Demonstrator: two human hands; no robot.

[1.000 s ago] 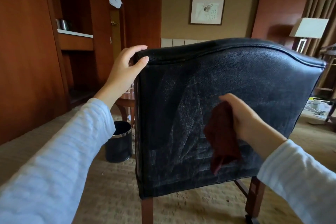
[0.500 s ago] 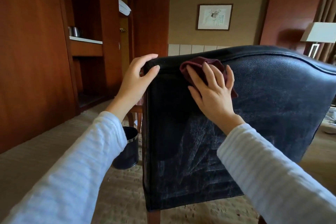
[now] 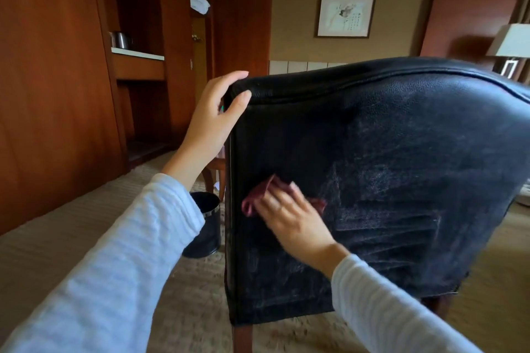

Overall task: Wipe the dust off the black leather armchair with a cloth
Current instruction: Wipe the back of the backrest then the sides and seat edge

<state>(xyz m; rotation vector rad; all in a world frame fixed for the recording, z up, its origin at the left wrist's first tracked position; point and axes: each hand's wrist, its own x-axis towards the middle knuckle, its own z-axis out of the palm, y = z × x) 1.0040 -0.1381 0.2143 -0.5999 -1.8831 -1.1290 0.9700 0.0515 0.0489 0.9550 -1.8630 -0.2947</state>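
**Cloth flat on chair back, lower left**

Right hand (image 3: 292, 218), motion-blurred, lies with fingers extended flat over the dark red cloth (image 3: 252, 201), pressing it against the rear panel of the black leather armchair (image 3: 401, 152), low and near its left edge. Grey dust streaks cover the panel to the right of the cloth. Left hand (image 3: 212, 120) grips the chair's top left corner, fingers curled over the top, thumb on the rear face. Black bin (image 3: 204, 228) on the carpet just beyond the chair. Far wall: framed picture (image 3: 345, 16); lamp (image 3: 513, 40) at right.
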